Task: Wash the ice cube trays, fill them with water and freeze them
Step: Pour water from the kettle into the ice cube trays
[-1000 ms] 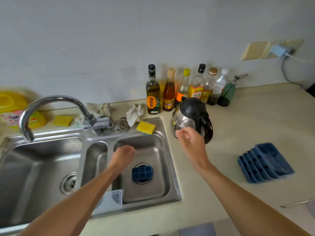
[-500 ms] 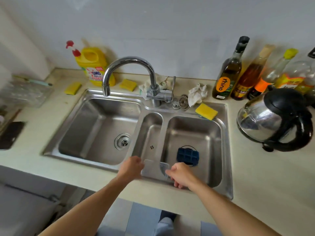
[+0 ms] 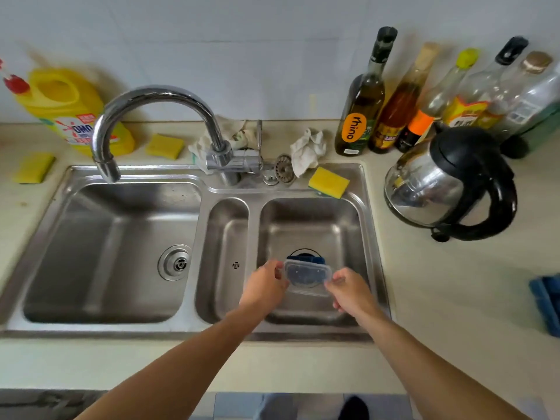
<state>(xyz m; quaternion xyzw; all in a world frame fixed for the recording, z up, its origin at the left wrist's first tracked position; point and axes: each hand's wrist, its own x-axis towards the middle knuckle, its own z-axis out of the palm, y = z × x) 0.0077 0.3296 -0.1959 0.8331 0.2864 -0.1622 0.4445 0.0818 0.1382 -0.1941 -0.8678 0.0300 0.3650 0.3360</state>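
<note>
Got my left hand and right hand each pinching one end of a clear plastic lid, holding it over the right sink basin. The small blue ice cube tray sits on the drain right under it. More blue trays are on the counter off to the right.

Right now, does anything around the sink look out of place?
A metal strainer lies on the sink ledge beside the tap, not in a drain. A blue ice cube tray sits over the drain of the right basin, partly hidden by the clear plastic piece held by the left hand and right hand. Nothing looks spilled.
</note>
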